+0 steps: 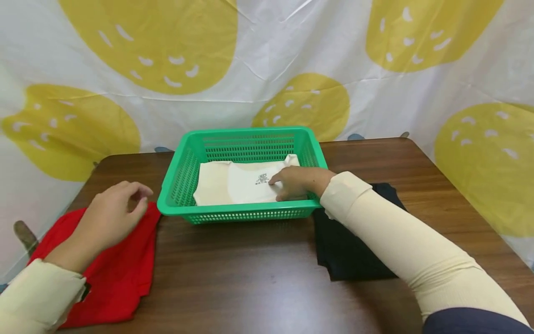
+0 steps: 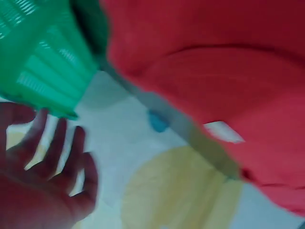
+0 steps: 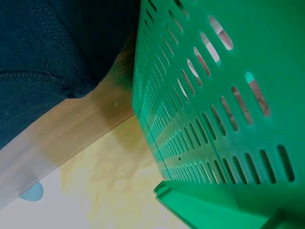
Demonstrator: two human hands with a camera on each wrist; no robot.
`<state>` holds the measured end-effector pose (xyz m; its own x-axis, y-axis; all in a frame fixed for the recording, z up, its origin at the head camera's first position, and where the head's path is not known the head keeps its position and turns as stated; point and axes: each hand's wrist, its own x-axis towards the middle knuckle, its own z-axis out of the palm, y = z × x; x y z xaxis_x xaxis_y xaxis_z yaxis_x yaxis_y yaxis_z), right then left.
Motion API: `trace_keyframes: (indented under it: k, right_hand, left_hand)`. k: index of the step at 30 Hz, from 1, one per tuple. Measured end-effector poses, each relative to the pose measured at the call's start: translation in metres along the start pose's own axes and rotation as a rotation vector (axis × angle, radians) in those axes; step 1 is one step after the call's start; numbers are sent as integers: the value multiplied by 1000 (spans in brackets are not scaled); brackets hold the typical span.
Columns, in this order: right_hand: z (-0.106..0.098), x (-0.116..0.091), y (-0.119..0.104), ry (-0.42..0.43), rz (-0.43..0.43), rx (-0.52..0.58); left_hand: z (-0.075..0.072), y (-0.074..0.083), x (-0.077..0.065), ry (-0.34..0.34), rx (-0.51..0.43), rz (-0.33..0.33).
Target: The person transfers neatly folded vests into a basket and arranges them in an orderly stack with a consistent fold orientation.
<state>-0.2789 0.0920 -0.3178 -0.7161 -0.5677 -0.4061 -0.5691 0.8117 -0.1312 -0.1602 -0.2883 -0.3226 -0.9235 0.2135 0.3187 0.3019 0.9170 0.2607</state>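
A cream and white folded shirt (image 1: 214, 183) with a small dark print lies inside a green plastic basket (image 1: 246, 209). My right hand (image 1: 295, 180) reaches over the basket's front right rim, its index finger extended onto the shirt beside the print. In the right wrist view, the slotted basket wall (image 3: 224, 138) hides this hand. On the left, my left hand (image 1: 111, 214) hovers over a red folded garment (image 1: 125, 273), fingers loosely bent with nothing between them. The left wrist view has its spread fingers (image 2: 57, 148) near the basket, and the red cloth (image 2: 228, 86) with a white tag.
A black folded garment (image 1: 346, 253) lies right of the basket, partly under my right forearm. All of this stands on a brown wooden table (image 1: 242, 283). Behind it hangs a white curtain (image 1: 267, 55) with yellow fruit shapes.
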Motion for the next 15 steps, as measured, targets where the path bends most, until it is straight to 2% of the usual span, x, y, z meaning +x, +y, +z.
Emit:
trace_keyframes:
  k: [4,7,11,15]
  right_hand:
    - [1,0,1,1,-6,6]
    - [0,0,1,0,-5,17]
    - [0,0,1,4,-6,31]
    - [1,0,1,10,-6,36]
  left_hand:
    - [13,-23,-14,-234,64,-97]
    - [22,-35,-23,-344,93,-139]
    - [28,-42,-31,-404,85,-167]
    - [31,-43,-33,-412,78,-180]
